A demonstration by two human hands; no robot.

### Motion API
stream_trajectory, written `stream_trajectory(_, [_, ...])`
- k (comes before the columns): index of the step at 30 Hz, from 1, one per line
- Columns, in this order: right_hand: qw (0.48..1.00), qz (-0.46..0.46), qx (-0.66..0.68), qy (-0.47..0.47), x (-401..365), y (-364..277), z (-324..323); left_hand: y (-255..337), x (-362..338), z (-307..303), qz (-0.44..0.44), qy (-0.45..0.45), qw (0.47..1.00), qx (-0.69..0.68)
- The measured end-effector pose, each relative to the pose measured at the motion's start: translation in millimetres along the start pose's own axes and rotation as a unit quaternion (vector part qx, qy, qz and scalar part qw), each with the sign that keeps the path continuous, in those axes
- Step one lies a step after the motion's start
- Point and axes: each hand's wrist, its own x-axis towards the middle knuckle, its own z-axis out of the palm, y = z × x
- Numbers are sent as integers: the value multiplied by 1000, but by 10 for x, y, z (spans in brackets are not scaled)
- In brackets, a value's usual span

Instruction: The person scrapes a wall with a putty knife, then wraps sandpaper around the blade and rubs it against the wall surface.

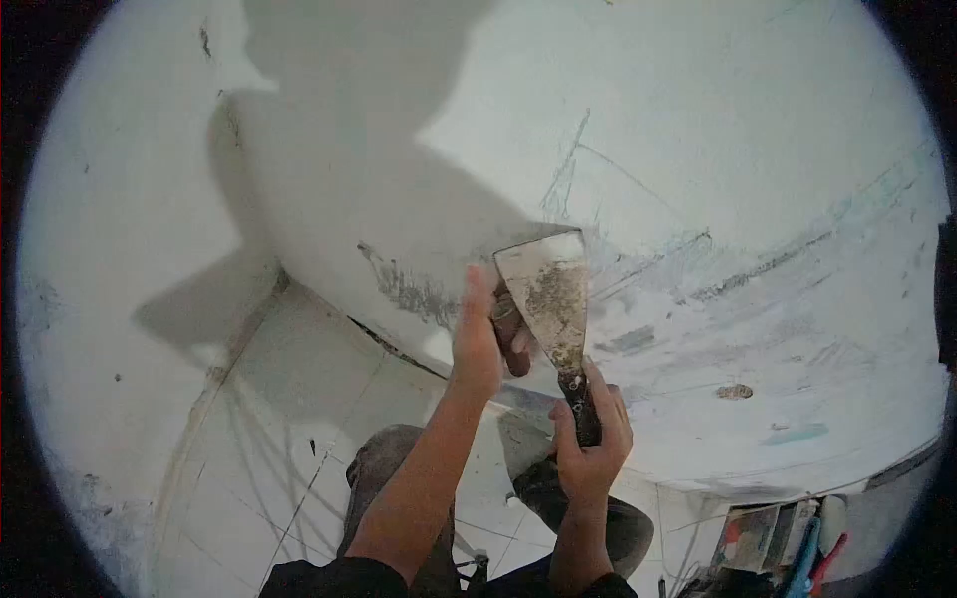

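A putty knife [546, 294] with a wide, stained metal blade and a dark, paint-flecked handle is in my right hand [595, 434]. My right fingers and thumb are closed round the handle, and the blade points up toward the wall. Just left of the blade, my left hand [478, 344] is raised with its thumb upward. It is closed round a brown-handled tool [510, 334]; the other end of this tool is hidden behind the putty knife's blade, so its kind cannot be made out.
Ahead is a white wall [698, 120] with grey scuffs, scratches and a small brown spot [735, 393]. Pale floor tiles [299, 399] lie below, meeting the walls at a corner on the left. Several items, including a box [750, 538], stand at the lower right.
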Motion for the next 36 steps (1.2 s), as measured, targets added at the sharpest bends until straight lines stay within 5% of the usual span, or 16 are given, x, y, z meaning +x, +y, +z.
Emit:
stream_trajectory(3, [994,-95,-58,-16,140,38,28,-30,104,-7,50,63,993,85])
stream_trajectory(5, [971,166,99,-138,119,-103,5,-48,167,36,66,69,991,90])
stream_trajectory(11, [944,148,261,-134,12,53,199,12,204,-11,56,68,988,130])
stream_trajectory(13, [910,207,327,-150,27,22,200,2,216,-12,58,70,988,126])
stream_trajectory(18, [922,191,297,-160,39,-79,275,96,302,-11,69,28,992,107])
stream_trajectory(24, [932,187,293,-106,-64,-241,534,358,281,145,75,55,970,224])
stream_trajectory(27, [925,157,334,-87,-86,-262,590,397,251,76,129,-6,938,321])
stream_trajectory(28, [912,192,355,-80,-101,-339,554,449,261,116,30,36,969,242])
stream_trajectory(36, [935,166,296,-105,-52,-338,427,350,180,203,20,83,977,196])
